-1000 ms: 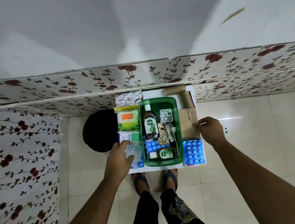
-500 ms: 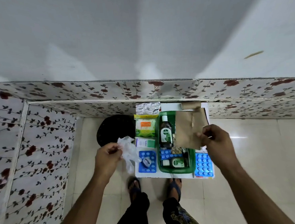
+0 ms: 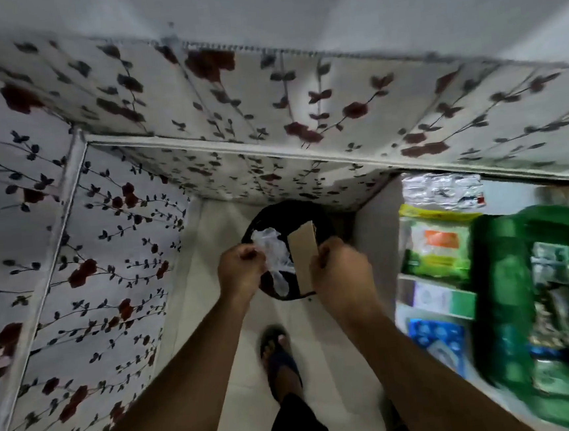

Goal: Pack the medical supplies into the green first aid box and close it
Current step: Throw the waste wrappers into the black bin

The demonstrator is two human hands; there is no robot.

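Note:
My left hand (image 3: 241, 270) grips a crumpled clear plastic wrapper (image 3: 274, 254). My right hand (image 3: 341, 272) pinches a flat piece of brown cardboard (image 3: 304, 258). Both hands hover over a round black bin (image 3: 276, 216) on the floor. The open green first aid box (image 3: 499, 286) sits at the right on a small white table, blurred, with bottles and pill strips inside. Beside it on the table lie a green and orange packet (image 3: 437, 250), a silver foil strip (image 3: 442, 187), a white and green carton (image 3: 438, 300) and a blue blister pack (image 3: 436, 334).
Floral-patterned wall panels (image 3: 88, 232) close in on the left and behind the bin. My foot in a sandal (image 3: 280, 356) stands on the pale tiled floor (image 3: 217, 324) between the wall and the table.
The view has swung left. Both hands carried the plastic wrapper and the cardboard from the table over to the black bin.

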